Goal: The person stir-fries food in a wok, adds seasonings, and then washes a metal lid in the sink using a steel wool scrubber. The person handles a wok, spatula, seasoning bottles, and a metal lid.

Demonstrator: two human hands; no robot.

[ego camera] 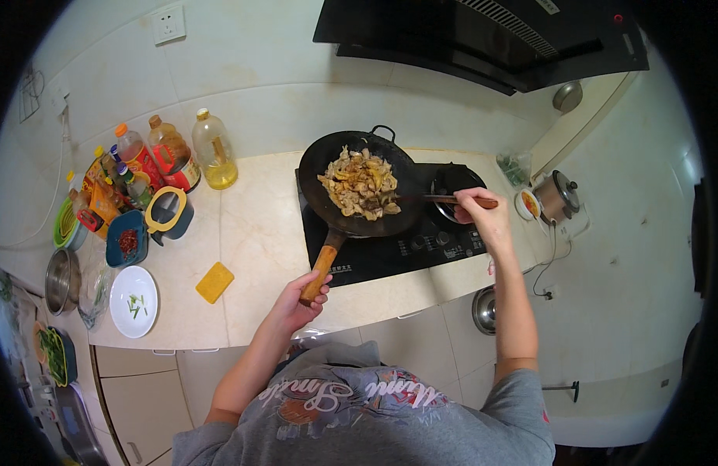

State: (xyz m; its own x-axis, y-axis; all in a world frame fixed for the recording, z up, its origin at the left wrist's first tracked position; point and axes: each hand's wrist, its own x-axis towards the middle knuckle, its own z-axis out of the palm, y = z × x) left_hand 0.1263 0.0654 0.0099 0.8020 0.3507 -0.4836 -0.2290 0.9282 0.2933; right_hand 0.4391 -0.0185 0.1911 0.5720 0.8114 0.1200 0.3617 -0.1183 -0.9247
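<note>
My left hand [301,304] grips the wooden handle [322,269] of a black wok [318,160]. The wok sits on the left burner of a black two-burner gas cooktop [368,259]. Browned pieces of what looks like sliced meat [359,180] are heaped in its middle. In my right hand [481,214] is the wooden handle of a cooking spatula [443,198], which reaches in over the wok's right side. Its working end touches the food and is partly hidden there.
Sauce bottles and an oil bottle [216,154] stand along the wall at left. Nearby are a blue container with chopped red chili [127,243], a white plate with green scraps [134,291] and a yellow sponge cloth [215,282]. A range hood [452,41] hangs above; a small cooker [554,198] stands right.
</note>
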